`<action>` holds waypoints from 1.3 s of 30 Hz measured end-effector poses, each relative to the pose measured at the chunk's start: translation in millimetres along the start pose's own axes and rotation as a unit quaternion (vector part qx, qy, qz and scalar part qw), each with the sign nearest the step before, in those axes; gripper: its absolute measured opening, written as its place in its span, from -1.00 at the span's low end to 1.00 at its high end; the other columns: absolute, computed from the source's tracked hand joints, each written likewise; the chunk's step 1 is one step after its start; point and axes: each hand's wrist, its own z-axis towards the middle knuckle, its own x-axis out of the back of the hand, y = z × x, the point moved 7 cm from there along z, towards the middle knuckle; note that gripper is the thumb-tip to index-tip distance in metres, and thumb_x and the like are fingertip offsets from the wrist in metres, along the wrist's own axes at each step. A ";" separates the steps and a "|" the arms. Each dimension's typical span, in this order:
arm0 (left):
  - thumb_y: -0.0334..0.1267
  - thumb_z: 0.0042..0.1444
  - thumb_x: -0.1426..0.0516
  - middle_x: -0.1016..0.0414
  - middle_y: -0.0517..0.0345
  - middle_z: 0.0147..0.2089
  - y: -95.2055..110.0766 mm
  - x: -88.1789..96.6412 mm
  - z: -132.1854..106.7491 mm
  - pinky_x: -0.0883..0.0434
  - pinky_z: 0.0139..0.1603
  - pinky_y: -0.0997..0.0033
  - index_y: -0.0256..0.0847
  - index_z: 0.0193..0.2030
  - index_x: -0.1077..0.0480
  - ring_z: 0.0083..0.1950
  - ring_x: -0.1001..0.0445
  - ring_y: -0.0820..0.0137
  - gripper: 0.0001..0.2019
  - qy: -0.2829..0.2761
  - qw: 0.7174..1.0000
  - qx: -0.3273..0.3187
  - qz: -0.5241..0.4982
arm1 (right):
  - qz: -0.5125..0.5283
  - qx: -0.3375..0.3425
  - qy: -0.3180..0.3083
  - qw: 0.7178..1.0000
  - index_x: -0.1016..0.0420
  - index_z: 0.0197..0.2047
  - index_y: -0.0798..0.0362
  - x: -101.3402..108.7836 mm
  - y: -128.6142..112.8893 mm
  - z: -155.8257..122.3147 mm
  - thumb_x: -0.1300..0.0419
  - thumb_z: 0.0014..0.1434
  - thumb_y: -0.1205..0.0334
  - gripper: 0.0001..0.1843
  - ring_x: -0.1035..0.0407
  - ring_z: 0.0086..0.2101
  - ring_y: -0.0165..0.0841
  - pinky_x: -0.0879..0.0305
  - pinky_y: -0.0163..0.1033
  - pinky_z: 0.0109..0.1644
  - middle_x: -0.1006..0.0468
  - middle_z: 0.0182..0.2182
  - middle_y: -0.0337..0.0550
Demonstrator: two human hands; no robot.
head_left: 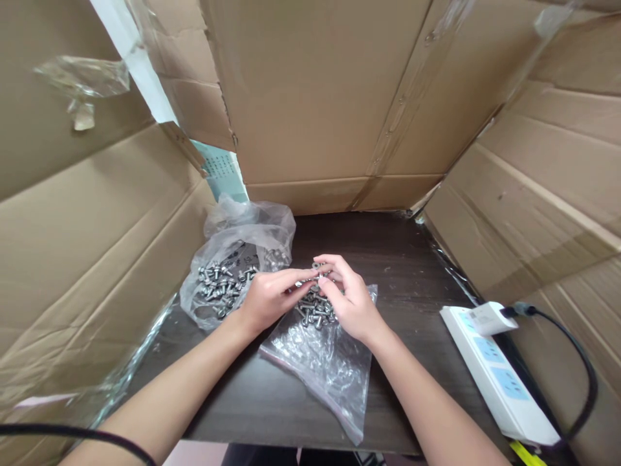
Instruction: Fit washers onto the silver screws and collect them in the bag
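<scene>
My left hand (269, 296) and my right hand (349, 298) meet over a dark table (412, 272), fingers pinched together on a small metal bolt (314, 275) between them. Under the hands lies a flat clear plastic bag (325, 362) with a pile of small metal bolts (317, 312) on its far end. To the left sits a crumpled clear bag (242, 249) open at the top, holding several more bolts (220, 285).
Cardboard walls stand at the left (87, 259), back (330, 97) and right (543, 194) of the table. A white power strip (504, 378) with a plugged-in white adapter (490, 318) and black cable lies at the right front. A black cable (72, 433) crosses the lower left.
</scene>
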 end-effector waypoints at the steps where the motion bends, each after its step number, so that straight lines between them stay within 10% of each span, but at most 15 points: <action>1: -0.36 0.36 -0.23 -0.72 0.11 -0.12 -0.5 -0.1 0.0 -0.61 -0.24 0.62 -0.26 -0.01 -0.58 -0.29 -0.69 0.49 -0.87 -0.001 1.000 0.003 -0.001 | 0.000 0.003 0.002 1.000 -0.38 0.17 0.04 0.0 -0.5 0.3 -0.11 0.34 0.14 -0.63 -0.45 -0.31 -0.39 -0.38 -0.29 -0.29 -0.57 -0.13 -0.09; 11: -0.38 0.33 -0.25 -0.72 0.13 -0.13 -1.2 -2.8 -0.3 -0.58 -0.26 0.64 -0.26 -0.04 -0.58 -0.28 -0.69 0.50 -0.89 -0.022 1.000 0.019 0.001 | -0.089 0.023 0.021 0.996 -0.46 0.11 0.06 2.7 -4.6 -0.8 0.03 0.46 0.12 -0.66 -0.45 -0.35 -0.37 -0.34 -0.27 -0.23 -0.56 -0.35 -0.17; 39: -0.38 0.31 -0.27 -0.72 0.07 -0.12 -4.3 -2.6 0.1 -0.62 -0.23 0.58 -0.27 -0.04 -0.60 -0.28 -0.68 0.47 -0.87 -0.020 0.997 0.063 -0.049 | 0.036 -0.009 0.039 0.999 -0.48 0.02 0.05 3.0 -0.1 1.6 -0.24 0.13 0.22 -0.64 -0.41 -0.25 -0.40 -0.43 -0.32 -0.24 -0.46 -0.17 -0.11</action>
